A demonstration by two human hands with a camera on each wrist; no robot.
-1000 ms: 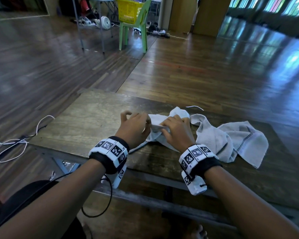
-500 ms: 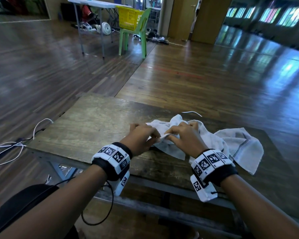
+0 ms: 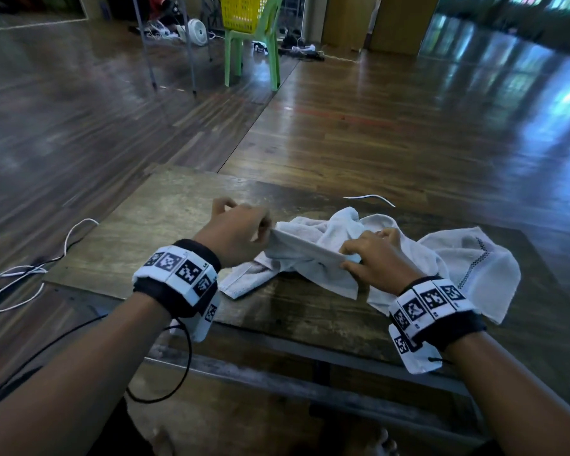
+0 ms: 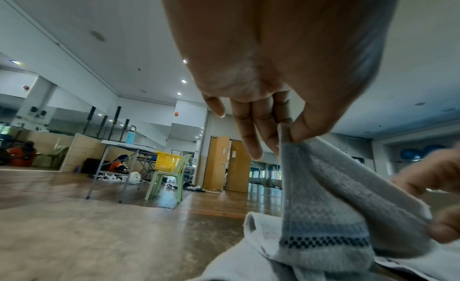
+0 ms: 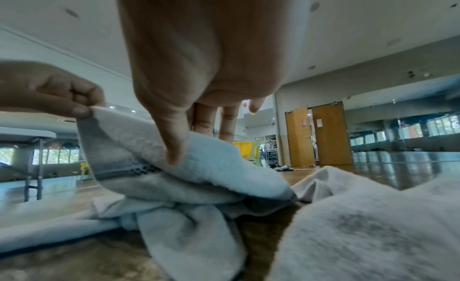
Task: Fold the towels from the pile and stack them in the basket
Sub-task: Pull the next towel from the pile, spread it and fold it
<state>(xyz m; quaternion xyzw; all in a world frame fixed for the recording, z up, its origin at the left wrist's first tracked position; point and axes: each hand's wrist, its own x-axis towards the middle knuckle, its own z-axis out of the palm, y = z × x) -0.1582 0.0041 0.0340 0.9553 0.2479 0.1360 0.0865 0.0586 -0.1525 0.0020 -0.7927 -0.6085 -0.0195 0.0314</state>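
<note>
hem pulled taut between two hands

the towel lies crumpled at the middle of the table, its held edge running left to right across the frame. the left hand pinches one end, the right hand pinches the other, both equally near. a second towel lies at right. the yellow basket sits far off, top centre. half a second ago the hands were almost touching; now they are spread apart.

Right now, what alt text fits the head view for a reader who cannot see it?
Both hands pinch one edge of a white towel on a worn wooden table, left hand and right hand stretching it taut. A second towel lies crumpled at right.
</note>
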